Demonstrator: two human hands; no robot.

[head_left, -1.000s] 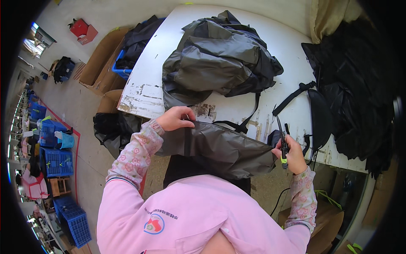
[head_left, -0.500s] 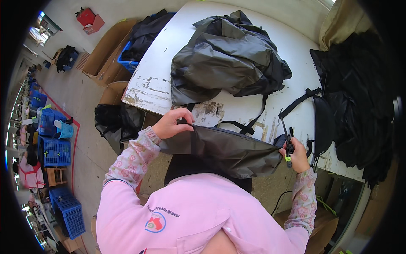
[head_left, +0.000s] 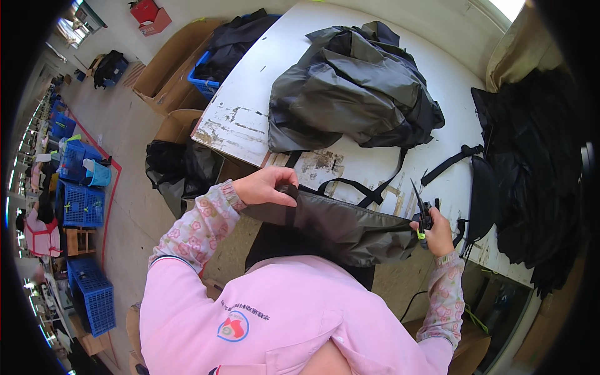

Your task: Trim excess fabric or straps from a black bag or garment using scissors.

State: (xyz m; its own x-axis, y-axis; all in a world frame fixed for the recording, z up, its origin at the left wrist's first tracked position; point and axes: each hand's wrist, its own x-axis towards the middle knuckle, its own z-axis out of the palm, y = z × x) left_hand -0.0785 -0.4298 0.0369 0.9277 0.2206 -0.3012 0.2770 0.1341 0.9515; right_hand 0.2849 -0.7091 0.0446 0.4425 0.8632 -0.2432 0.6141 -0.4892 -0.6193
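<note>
A long piece of dark grey-green coated fabric (head_left: 350,228) with a black strip along it is stretched across my lap, in front of the table. My left hand (head_left: 267,187) pinches its upper left edge between thumb and fingers. Beside its right end, my right hand (head_left: 435,231) is closed round black-handled scissors (head_left: 424,212), with the pointed blades up and a yellow-green bit near the handle. The right fingertips also touch the fabric's end. Beyond my hands, a large crumpled heap of the same fabric (head_left: 359,87) lies on the table, with a black strap (head_left: 390,178) trailing from it.
The white table (head_left: 240,106) has worn, stained patches near its edge. Black fabric (head_left: 531,156) is piled at the right, with a padded strap (head_left: 481,194) beside it. Cardboard boxes (head_left: 169,69) and a blue crate (head_left: 203,81) stand left; blue crates (head_left: 90,287) line the aisle.
My left thumb has come down flatter over the fabric edge. The scissors in my right hand show their blades more clearly, pointing up. The whole view has shifted slightly.
</note>
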